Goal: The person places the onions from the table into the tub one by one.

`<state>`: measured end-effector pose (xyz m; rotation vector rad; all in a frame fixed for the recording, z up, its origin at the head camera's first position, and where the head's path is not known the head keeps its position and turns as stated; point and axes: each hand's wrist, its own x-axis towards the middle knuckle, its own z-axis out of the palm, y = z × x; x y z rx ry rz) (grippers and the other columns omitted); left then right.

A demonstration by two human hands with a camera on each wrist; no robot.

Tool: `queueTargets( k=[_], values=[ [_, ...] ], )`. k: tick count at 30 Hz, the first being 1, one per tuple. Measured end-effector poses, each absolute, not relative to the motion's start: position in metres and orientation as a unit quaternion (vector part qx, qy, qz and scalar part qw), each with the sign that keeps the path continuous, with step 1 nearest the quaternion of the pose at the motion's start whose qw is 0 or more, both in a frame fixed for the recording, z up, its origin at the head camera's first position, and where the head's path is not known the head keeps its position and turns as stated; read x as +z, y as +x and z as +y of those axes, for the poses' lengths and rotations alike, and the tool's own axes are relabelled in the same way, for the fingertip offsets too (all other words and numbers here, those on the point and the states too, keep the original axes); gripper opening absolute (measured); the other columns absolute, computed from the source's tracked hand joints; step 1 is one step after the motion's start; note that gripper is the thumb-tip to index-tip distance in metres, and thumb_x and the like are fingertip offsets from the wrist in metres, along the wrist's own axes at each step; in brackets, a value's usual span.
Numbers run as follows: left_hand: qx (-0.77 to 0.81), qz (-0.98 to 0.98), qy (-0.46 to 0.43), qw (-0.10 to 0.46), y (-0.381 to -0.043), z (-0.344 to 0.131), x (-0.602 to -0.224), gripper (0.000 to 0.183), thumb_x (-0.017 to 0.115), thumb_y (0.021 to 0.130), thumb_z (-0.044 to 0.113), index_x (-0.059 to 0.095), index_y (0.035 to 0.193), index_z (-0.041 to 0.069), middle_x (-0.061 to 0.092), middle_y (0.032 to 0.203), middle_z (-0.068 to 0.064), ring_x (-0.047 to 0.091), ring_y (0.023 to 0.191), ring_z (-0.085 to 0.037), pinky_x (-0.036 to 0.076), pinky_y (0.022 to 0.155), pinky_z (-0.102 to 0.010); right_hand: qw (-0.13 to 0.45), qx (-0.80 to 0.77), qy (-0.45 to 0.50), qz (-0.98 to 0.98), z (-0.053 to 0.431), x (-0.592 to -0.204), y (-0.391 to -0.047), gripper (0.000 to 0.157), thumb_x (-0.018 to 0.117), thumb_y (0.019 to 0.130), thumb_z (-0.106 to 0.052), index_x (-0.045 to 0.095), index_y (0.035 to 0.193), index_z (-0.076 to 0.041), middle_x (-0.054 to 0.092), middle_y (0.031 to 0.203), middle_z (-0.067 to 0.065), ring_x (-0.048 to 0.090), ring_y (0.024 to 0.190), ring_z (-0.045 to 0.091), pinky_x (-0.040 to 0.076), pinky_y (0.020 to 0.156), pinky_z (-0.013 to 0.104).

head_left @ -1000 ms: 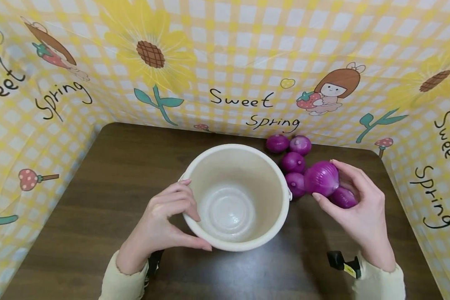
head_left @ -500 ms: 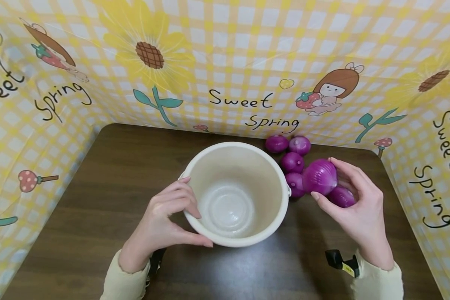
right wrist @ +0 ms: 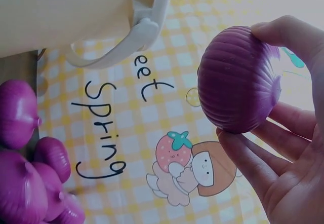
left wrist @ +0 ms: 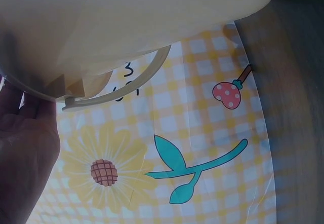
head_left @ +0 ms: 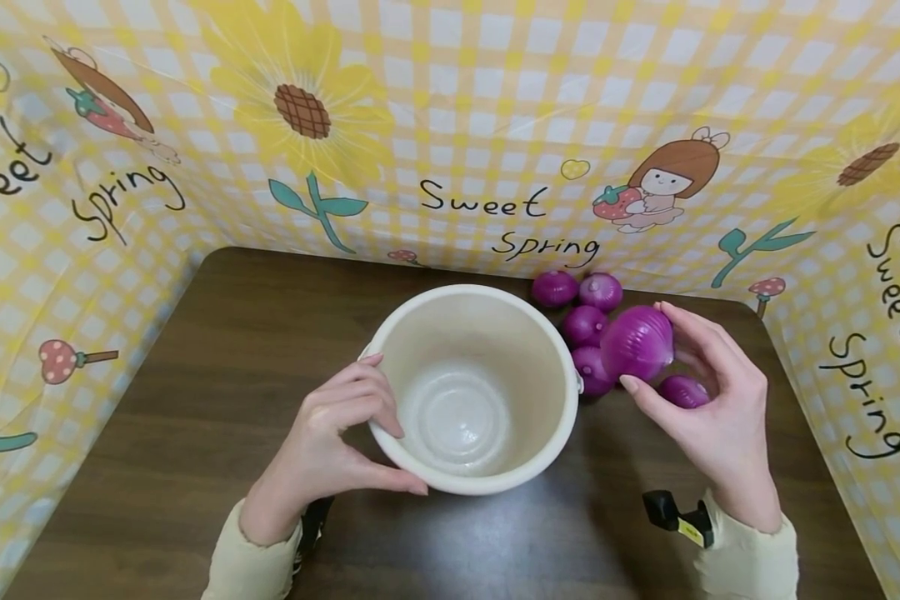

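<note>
A: Leftmost first. What is there?

B: Left hand [head_left: 337, 429], grasping. Fingers bent over the rim of the bucket [head_left: 487, 342], tips dipping inside; thumb laid along the outer near edge. Rim pinned between the two.

A: The bucket itself?

B: Off-white, middle of the brown table [head_left: 195, 375]. Mouth turned up toward the head camera, ringed base showing inside. Left wrist view has its handle [left wrist: 134, 84] arching out from the side.

A: Moving right?

B: Loose purple onions [head_left: 585, 325], four bunched just beside the bucket: two at the back by the checked cloth [head_left: 480, 108], two nearer.

A: Then?

B: Held onion [head_left: 636, 342], purple, ribbed. Overlaps the bunch as seen from the head; right wrist view shows it well apart from the loose ones. Past it, a lone onion [head_left: 683, 392] on the table.

A: And the grip, far right?

B: Right hand [head_left: 720, 408], spread wide around the held onion. Thumb against one side, fingertips against the opposite side, palm standing off it. The lone onion shows through the gap between thumb and fingers
</note>
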<state>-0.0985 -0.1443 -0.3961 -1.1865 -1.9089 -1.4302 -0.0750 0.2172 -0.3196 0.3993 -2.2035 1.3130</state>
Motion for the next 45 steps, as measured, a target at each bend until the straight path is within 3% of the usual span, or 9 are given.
queueTargets(
  k=[6,19,45],
  values=[
    [-0.518,-0.699,-0.432,0.238,-0.099,-0.145,-0.397,0.050,0.102,0.051,0.039,0.064,0.074,0.016,0.060,0.076,0.006,0.058,0.081,-0.017,0.041,0.113,-0.051,0.266,0.497,0.162,-0.810,0.214,-0.316,-0.078,0.077,0.082,0.060,0.025,0.061,0.132,0.008,0.062,0.127,0.023,0.067,0.102,0.018,0.058,0.082,0.017],
    [-0.512,-0.700,-0.433,0.246,-0.099,-0.144,-0.398,0.050,0.102,0.053,0.042,0.064,0.074,0.016,0.059,0.075,0.007,0.058,0.081,-0.017,0.042,0.111,-0.050,0.251,0.509,0.177,-0.804,0.201,-0.308,-0.084,0.080,0.082,0.061,0.024,0.060,0.135,0.006,0.061,0.130,0.022,0.063,0.113,0.023,0.056,0.096,0.025],
    [-0.512,-0.702,-0.431,0.242,-0.099,-0.144,-0.398,0.050,0.102,0.053,0.042,0.064,0.074,0.017,0.060,0.074,0.009,0.058,0.080,-0.016,0.042,0.112,-0.049,0.184,0.554,0.236,-0.777,0.172,-0.317,-0.092,0.077,0.083,0.062,0.023,0.059,0.134,0.010,0.061,0.131,0.022,0.065,0.112,0.023,0.056,0.098,0.032]
  ],
)
